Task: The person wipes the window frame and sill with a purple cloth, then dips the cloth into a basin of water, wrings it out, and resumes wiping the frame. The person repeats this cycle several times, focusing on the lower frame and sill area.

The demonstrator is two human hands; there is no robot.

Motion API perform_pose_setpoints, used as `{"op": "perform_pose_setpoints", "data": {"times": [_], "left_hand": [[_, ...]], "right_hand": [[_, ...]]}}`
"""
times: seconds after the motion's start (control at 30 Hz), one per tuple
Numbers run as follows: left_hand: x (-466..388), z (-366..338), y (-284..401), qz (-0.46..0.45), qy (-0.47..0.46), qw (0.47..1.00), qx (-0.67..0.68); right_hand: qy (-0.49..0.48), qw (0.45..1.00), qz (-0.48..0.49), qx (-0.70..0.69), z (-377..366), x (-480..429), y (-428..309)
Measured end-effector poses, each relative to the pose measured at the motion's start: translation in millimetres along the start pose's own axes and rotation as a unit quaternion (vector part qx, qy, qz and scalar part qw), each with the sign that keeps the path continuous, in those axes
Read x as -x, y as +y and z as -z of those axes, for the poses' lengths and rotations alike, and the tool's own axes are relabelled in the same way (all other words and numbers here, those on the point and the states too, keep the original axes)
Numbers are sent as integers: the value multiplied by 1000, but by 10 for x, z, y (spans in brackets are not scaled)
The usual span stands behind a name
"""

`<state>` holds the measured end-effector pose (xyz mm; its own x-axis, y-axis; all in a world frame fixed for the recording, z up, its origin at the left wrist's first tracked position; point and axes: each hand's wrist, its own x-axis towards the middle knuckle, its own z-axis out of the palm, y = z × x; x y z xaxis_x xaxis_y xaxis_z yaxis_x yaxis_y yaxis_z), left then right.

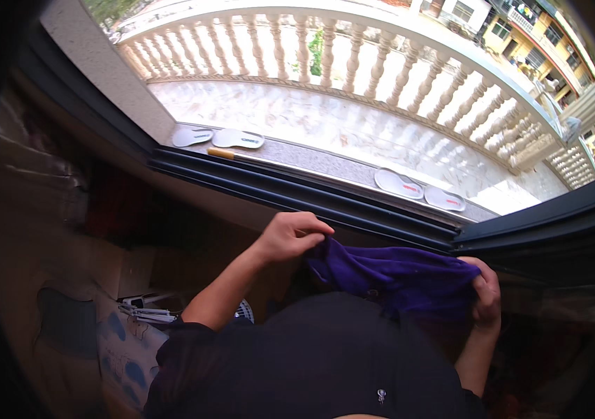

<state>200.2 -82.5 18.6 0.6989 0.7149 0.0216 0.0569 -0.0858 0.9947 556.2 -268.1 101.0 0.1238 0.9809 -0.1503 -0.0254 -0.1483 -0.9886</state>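
Note:
A purple cloth garment (397,272) hangs stretched between my two hands, in front of my dark shirt and just below the window frame. My left hand (294,235) pinches its upper left corner between thumb and forefinger. At the right end, my right hand (486,290) is closed around the cloth's edge. Folds run across the fabric, and its lower part is hidden behind my chest.
A dark sliding window track (297,194) crosses ahead of me. On the stone sill beyond lie white insoles (238,139), more insoles (399,183) and a wooden-handled tool (220,153). Past it stands a balustrade (352,63). White folded metal legs (153,314) show at lower left.

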Motion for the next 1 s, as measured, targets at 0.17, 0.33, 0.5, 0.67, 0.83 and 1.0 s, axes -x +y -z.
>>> {"op": "perform_pose_setpoints", "data": {"times": [0.17,0.33,0.5,0.67,0.83,1.0], "left_hand": [[273,405,201,11,116,993,21],[562,767,407,51,139,988,-31],[884,1097,466,84,237,964,-87],[1180,1502,485,47,413,909,-40],[908,1941,372,-17,521,850,-72],[711,2193,-308,-20,517,806,-289]], "right_hand": [[-54,998,-20,-22,-149,-205,68],[-75,996,-13,-39,-376,-376,63],[-167,981,-54,-84,-716,-535,-6],[-258,944,-123,-165,-1280,-876,-66],[-275,928,-164,-191,-1811,-1280,-25],[-291,920,-160,-206,-2252,-1630,191]]}}
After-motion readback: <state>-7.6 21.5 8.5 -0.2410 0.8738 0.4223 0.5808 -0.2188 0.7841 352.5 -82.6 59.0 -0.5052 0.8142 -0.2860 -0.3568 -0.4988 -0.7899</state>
